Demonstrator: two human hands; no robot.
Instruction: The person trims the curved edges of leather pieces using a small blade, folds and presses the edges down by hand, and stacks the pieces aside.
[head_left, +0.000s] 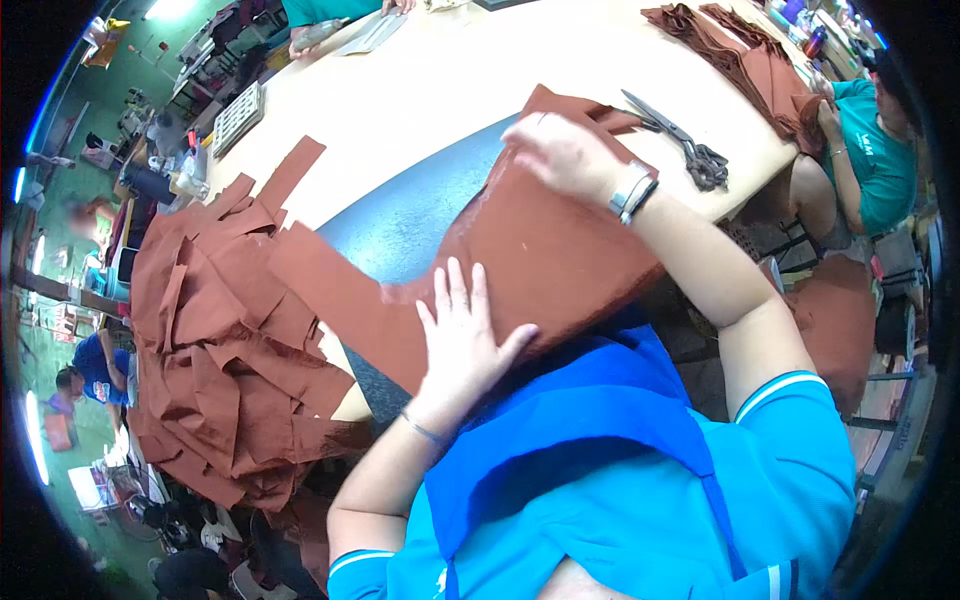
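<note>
A stack of reddish-brown cut fabric (565,235) lies in front of me, partly over a dark, shiny board (395,225). My left hand (465,335) rests flat on the fabric near its inner curve, fingers spread and open. My right hand (565,155) is over the far part of the fabric, with its fingers bent near the edge. Those fingers are blurred, so whether they pinch the cloth cannot be told. A watch (633,190) is on my right wrist. Dark-handled scissors (690,150) lie on the table to the right of the fabric.
A large heap of brown fabric pieces (215,350) covers the left side of the pale table (400,110). More brown fabric (735,60) lies at the far right, beside a seated co-worker (875,150). Another person's hands (315,38) are at the far edge. A white gridded tray (238,118) stands at the far left.
</note>
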